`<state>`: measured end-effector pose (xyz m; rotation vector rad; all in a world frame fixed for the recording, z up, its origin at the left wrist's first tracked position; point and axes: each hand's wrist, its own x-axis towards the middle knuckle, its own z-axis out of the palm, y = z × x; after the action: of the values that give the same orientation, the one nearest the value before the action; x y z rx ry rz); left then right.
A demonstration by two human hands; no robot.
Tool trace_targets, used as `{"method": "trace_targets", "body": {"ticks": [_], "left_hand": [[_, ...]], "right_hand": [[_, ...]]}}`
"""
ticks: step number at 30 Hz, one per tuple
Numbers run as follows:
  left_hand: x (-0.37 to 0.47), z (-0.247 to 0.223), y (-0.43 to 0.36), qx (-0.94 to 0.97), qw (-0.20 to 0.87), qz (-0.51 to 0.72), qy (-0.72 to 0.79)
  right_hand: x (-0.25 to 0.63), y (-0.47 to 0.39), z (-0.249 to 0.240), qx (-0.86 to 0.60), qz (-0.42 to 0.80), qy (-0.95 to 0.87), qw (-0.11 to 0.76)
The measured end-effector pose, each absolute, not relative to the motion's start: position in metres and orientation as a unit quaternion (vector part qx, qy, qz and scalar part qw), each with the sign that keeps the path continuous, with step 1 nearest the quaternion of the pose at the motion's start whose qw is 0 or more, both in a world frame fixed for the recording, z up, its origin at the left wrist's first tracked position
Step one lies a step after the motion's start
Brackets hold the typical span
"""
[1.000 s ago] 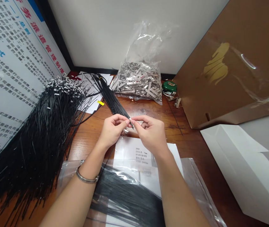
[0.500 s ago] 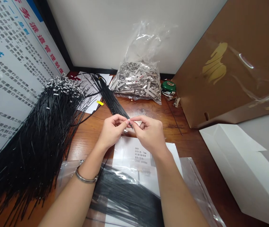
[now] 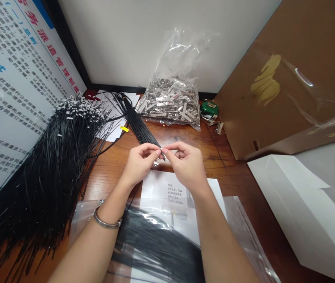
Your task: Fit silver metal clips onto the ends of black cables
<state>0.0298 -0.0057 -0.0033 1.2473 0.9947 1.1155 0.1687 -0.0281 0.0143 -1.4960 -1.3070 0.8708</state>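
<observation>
My left hand (image 3: pixel 140 159) and my right hand (image 3: pixel 185 161) meet fingertip to fingertip at the middle of the table. Each has thumb and forefinger pinched together; whatever small thing sits between them is too small to make out. Just behind the fingertips lies the near end of a bundle of black wires (image 3: pixel 139 124), tied with a yellow band at its far end. Below my hands, a printed paper (image 3: pixel 152 184) lies partly under a clear plastic bag (image 3: pixel 241 220) of black wires (image 3: pixel 161 239).
A large heap of black wires (image 3: pixel 46 169) with white tips fills the left. Behind stand a bag of metal pieces (image 3: pixel 170 100) and a green tape measure (image 3: pixel 208 110). Brown box (image 3: pixel 244 90) and white box (image 3: pixel 297 212) stand right. A yellow tag (image 3: pixel 124 128) lies near the bundle.
My right fingertips have shifted slightly, with the right hand's fingers a little less curled. The left hand is almost where it was.
</observation>
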Motion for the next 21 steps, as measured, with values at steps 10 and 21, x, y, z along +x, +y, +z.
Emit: {"method": "trace_targets", "body": {"ticks": [10, 21], "left_hand": [[0.0309, 0.001, -0.0058, 0.502, 0.57, 0.469, 0.451], [0.0303, 0.0024, -0.0058, 0.51, 0.572, 0.474, 0.434]], "right_hand": [[0.1678, -0.0254, 0.012, -0.608, 0.382, -0.508, 0.475], [0.1685, -0.0265, 0.0141, -0.604, 0.393, -0.509, 0.471]]}}
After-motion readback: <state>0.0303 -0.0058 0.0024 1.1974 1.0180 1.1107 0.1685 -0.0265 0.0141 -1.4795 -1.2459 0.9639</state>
